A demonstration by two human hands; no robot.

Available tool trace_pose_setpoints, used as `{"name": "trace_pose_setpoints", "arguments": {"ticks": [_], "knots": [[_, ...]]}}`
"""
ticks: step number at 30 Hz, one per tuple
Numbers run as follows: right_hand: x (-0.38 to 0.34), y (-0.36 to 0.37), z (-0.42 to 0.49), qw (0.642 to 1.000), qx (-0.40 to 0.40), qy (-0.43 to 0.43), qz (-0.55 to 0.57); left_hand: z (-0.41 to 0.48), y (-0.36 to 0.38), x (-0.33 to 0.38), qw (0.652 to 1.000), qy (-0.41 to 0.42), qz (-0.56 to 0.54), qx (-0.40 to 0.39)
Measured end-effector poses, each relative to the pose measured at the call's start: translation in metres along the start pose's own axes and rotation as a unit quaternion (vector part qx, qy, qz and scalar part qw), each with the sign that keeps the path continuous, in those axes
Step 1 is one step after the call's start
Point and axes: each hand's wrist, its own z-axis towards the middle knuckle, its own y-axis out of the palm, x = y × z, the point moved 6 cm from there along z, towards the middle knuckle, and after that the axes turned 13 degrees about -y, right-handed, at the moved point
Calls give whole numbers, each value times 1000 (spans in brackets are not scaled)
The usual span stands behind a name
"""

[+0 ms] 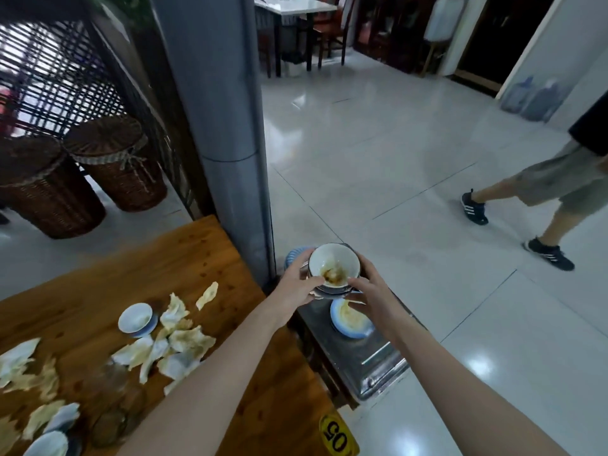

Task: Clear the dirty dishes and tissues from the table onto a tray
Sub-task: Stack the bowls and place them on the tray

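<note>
Stainless-steel tray (375, 360) as the reference for everything else. Above its far half, a stack of bowls (334, 268), white inside, brown sauce pooled in the top one, clamped from both sides: left hand (297, 284) with fingers curled round the side nearer the table, right hand (371, 292) with fingers spread and wrapped on the opposite side, thumb low at the near rim. Held two-handed probably for the sake of a loose, greasy stack, prone to slide or tip under a one-sided grip. Cannot tell whether already resting on the tray or a touch above it, with the hands hiding the base. On the tray just nearer than the stack, a blue-rimmed dish (350, 319) smeared yellow; at the tray's far end, partly behind the left hand, another blue plate (296, 255). Seems aimed between the two to keep crockery grouped and leave the tray's near half free for more. Directly left of the tray, the wooden table (184, 274), not yet cleared: crumpled stained tissues (179, 337) scattered well left of the tray, a small blue-rimmed saucer (135, 319) among them, more crockery (49, 444) farthest from the tray, blurred glasses (108, 403) near that. Judged roughly midway: some dishes on the tray, tissues untouched. Beyond the tray, a grey pillar (223, 126); well to its right, a passer-by's legs (500, 189).
</note>
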Motion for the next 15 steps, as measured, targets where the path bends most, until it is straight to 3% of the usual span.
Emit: {"name": "trace_pose_setpoints", "arguments": {"ticks": [8, 15], "knots": [[-9, -7, 65, 997, -76, -10, 20, 35, -5, 31, 999, 20, -28, 38], [5, -37, 135, 987, -157, 31, 31, 86, 15, 43, 993, 23, -63, 93]]}}
